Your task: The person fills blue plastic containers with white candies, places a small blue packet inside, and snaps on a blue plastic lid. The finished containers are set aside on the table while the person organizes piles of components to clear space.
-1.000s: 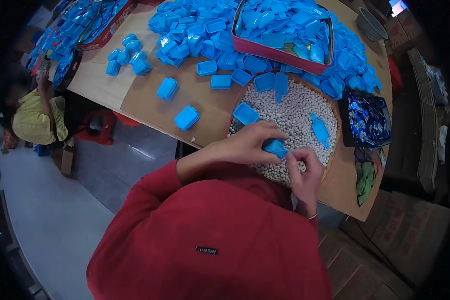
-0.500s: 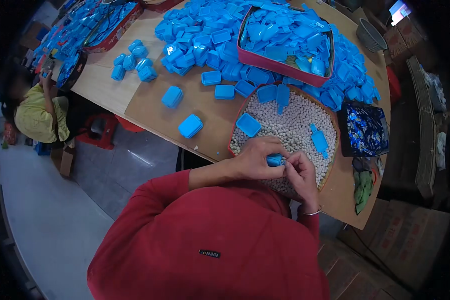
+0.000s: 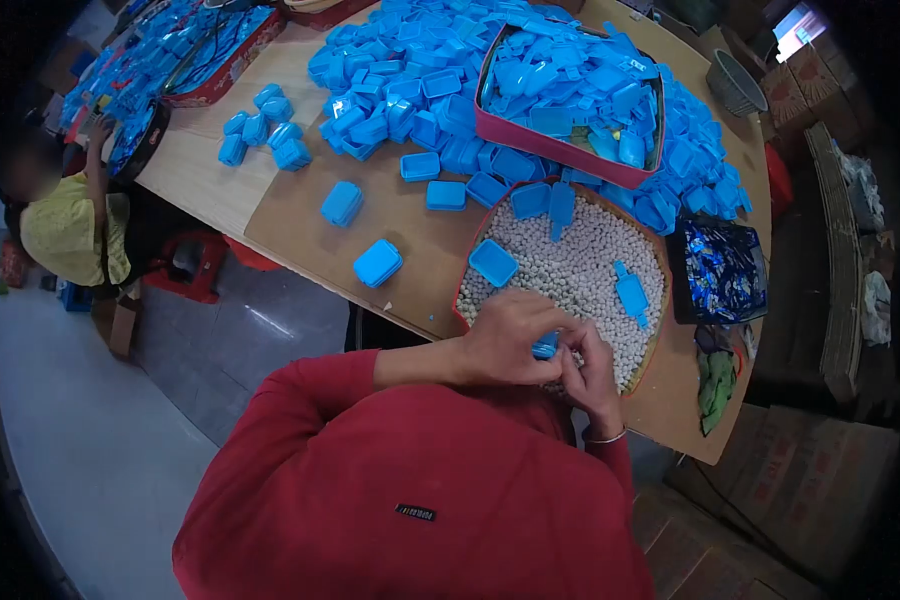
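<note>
Over the near edge of a shallow tray (image 3: 462, 290) filled with small whitish beads (image 3: 590, 265), my left hand (image 3: 510, 338) is closed around a small blue plastic case (image 3: 546, 345). Most of that case is hidden by my fingers. My right hand (image 3: 592, 372) pinches at its right side, fingertips pressed together close to my left thumb. An open blue half-shell (image 3: 493, 263) lies on the beads just beyond my left hand. Further right on the beads is a blue piece with narrow tabs (image 3: 630, 294). Two more blue pieces rest at the tray's far edge.
A large heap of blue plastic parts (image 3: 400, 90) spreads behind the tray, with a pink-rimmed box (image 3: 570, 150) of parts on it. Closed blue cases (image 3: 378, 263) stand at left. A black tray (image 3: 720, 270) and green cloth (image 3: 717, 390) lie right. A person (image 3: 70, 220) sits far left.
Both hands stay together on the blue case, with a slight shift of the right hand's fingers. The whole view has moved slightly.
</note>
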Tool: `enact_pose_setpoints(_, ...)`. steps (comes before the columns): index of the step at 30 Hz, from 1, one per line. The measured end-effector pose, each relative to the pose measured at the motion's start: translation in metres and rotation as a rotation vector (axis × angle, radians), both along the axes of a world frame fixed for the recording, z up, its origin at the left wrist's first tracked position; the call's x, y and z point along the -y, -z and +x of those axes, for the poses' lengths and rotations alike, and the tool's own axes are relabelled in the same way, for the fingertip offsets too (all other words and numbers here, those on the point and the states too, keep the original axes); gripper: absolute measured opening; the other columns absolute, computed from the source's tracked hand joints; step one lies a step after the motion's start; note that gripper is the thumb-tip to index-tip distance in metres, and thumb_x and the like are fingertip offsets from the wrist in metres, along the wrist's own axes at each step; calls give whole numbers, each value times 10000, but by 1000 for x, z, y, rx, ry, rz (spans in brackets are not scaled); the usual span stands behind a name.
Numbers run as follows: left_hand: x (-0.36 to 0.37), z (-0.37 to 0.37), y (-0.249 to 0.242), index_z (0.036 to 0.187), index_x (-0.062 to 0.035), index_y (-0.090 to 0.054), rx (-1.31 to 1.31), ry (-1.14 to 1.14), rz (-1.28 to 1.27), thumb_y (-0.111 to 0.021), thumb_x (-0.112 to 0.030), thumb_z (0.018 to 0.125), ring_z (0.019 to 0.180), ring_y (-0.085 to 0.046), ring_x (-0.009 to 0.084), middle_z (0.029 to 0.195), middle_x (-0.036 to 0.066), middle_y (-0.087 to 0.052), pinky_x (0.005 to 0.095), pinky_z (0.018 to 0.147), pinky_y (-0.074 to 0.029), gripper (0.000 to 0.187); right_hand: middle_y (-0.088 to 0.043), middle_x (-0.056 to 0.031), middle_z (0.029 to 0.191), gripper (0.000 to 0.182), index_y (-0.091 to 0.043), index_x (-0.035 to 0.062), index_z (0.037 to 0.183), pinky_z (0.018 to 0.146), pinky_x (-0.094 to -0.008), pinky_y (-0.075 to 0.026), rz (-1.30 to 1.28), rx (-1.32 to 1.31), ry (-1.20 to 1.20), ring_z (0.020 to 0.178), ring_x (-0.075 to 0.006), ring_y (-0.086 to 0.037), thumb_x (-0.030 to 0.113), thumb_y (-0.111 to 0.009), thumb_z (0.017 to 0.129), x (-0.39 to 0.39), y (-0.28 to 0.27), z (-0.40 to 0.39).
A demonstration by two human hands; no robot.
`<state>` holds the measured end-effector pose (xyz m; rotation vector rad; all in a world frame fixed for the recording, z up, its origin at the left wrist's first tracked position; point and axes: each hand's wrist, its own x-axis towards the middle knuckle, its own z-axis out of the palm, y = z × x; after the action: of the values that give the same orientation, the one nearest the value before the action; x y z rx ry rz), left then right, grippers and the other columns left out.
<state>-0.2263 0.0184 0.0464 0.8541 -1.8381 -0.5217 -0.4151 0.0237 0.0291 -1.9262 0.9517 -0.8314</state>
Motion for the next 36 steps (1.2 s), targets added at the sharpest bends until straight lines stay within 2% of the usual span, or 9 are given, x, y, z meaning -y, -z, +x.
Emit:
enact_pose_setpoints(3, -6, 5, -3, 888, -80, -655, -185, 105, 528, -723, -128, 609, 688, -608, 278, 756, 83, -623, 379, 614, -468, 292, -573, -140, 782, 108, -492, 5, 903, 611, -363, -462, 32, -5, -59, 694, -289, -610, 2, -579, 839, 2, -7, 0)
enact_pose_setpoints(6, -7, 3, 3, 891, -87, -660, -5, -52, 30, -725, -127, 608, 690, -609, 278, 763, 84, -624, 378, 600, -467, 293, -570, -150, 794, 121, -491, 5, 909, 602, -371, -462, -34, -45, -68, 690, -312, -605, 1, -588, 836, 5, -6, 5)
enact_pose_setpoints(10, -11, 12, -9, 949, -104, -652, 164, -111, 4, -698, -157, 592, 738, -628, 255, 791, 62, -636, 376, 642, -471, 364, -569, -165, 797, 146, -493, 8, 920, 588, -377, -467, -365, -122, -19, 690, -335, -605, -11, -604, 827, 6, -10, 16)
enact_pose_setpoints(13, -3, 18, -4, 975, -99, -647, 50, -64, 52, -707, -164, 594, 746, -629, 256, 797, 60, -637, 383, 655, -472, 391, -572, -157, 788, 176, -496, 14, 930, 578, -379, -472, -146, -27, 44, 684, -334, -612, -32, -614, 808, 4, -5, 25)
enact_pose_setpoints(16, -4, 15, -5, 1010, -99, -640, -45, -57, 50, -714, -172, 600, 754, -632, 256, 810, 58, -640, 387, 667, -472, 424, -579, -140, 780, 189, -504, 23, 926, 579, -374, -477, -235, -128, -66, 676, -310, -619, -34, -627, 794, 6, -10, 17)
enact_pose_setpoints(24, -13, 6, -4, 1009, -128, -636, 184, -136, -23, -720, -168, 606, 725, -615, 212, 750, 34, -593, 353, 638, -428, 413, -593, -119, 764, 180, -516, 32, 907, 566, -381, -482, -324, -148, -52, 658, -306, -612, -4, -635, 776, 8, -8, 10)
enact_pose_setpoints(27, -13, 10, -2, 1012, -127, -635, 185, -83, 8, -716, -164, 600, 731, -626, 225, 773, 42, -615, 353, 641, -441, 422, -598, -134, 766, 169, -523, 27, 927, 594, -376, -494, -221, -124, -50, 671, -314, -617, 1, -625, 794, 3, -8, 15)
enact_pose_setpoints(34, -10, 21, -8, 1213, -95, -540, -101, 218, 460, -716, -195, 631, 761, -649, 285, 802, 98, -634, 394, 693, -500, 616, -537, -27, 854, 101, -504, 19, 923, 706, -249, -447, 504, 237, -165, 785, -90, -510, 68, -586, 889, -1, -9, 1)
enact_pose_setpoints(36, -8, 27, -2, 1320, -94, -459, -140, 304, 497, -720, -213, 667, 763, -652, 278, 857, 128, -625, 379, 691, -500, 713, -535, -25, 849, 93, -505, 22, 921, 716, -251, -448, 416, 217, -125, 789, -87, -513, 61, -583, 890, 2, -16, 11)
